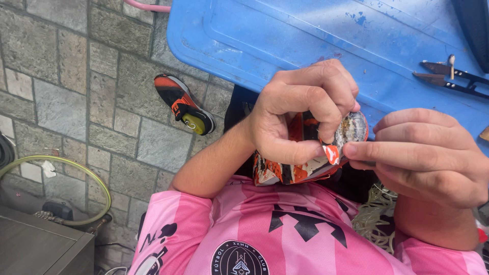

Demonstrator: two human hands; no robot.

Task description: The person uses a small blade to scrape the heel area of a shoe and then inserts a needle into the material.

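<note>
Left hand (300,114) curled tight round shoe (305,163); right hand (423,153) pinches its toe

2 hands (300,114), 2 shoes (184,104), 1 blue lid (285,30), 1 thread snips (451,76), 1 yellow hose (76,173)

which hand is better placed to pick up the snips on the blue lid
Probably right. The right hand is on the same side as the snips, and only its fingertips touch the shoe. The left hand has a full grip around the shoe, steadying it.
</note>
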